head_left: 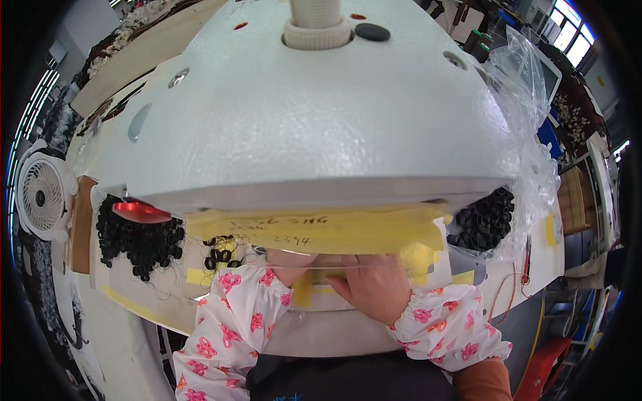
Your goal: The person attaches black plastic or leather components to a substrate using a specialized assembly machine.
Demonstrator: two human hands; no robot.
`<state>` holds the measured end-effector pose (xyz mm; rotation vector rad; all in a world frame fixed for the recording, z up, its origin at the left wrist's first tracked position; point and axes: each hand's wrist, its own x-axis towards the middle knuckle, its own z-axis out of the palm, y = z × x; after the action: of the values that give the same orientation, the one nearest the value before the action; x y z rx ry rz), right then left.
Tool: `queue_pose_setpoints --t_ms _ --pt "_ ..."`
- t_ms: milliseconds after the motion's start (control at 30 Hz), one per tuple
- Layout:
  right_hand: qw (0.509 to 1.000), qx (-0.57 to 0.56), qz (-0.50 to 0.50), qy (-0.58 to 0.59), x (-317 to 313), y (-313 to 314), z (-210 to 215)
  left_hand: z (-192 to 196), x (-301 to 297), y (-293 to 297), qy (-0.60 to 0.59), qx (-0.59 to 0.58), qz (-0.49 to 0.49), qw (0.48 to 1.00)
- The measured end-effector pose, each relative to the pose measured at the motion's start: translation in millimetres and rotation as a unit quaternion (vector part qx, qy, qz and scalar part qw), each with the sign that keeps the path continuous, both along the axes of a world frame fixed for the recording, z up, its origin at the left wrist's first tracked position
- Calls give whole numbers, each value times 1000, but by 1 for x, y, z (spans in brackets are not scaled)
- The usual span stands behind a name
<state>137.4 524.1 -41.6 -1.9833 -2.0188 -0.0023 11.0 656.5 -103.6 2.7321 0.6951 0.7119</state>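
A large white sewing machine head (321, 127) fills the upper middle and hides what lies beneath it. Under its front edge, my left hand (289, 266) rests low over the work table, its fingers out of sight behind the yellow tape strip (321, 230). My right hand (376, 289) lies palm down on the table, thumb spread away, its fingertips hidden under the machine. A clear guard strip (328, 267) crosses in front of both hands. Whatever lies under the fingers cannot be made out. Left of my left hand are a few black loops (219, 256) with loose threads.
A heap of black loops (140, 237) lies at the left, another black heap (485, 224) at the right beside clear plastic (528, 167). A red lever (140, 212) juts from the machine. A white fan (43, 194) stands far left. Red cord (511, 289) lies at the right.
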Motion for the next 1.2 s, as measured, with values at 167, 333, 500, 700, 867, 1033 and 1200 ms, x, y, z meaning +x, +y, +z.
queue_pose_setpoints --t_ms 167,333,500,700,867,1033,1200 --pt "996 78 31 31 8 1 9 43 7 -13 -45 -73 45 995" --pt "984 170 -28 37 43 7 30 60 -10 -36 -100 -9 23 995" --pt "969 164 -182 -40 122 14 23 60 -71 -10 -56 10 90 994" --pt "965 49 -241 -90 153 31 -1 70 -74 -3 -159 -367 210 892" --pt "958 19 -263 -115 148 30 2 64 -23 -24 -92 27 81 992" --pt "965 40 -238 -104 142 24 12 40 5 -17 -36 8 129 991" --pt "860 -54 -46 505 82 19 26 42 -5 -11 -2 57 45 997"
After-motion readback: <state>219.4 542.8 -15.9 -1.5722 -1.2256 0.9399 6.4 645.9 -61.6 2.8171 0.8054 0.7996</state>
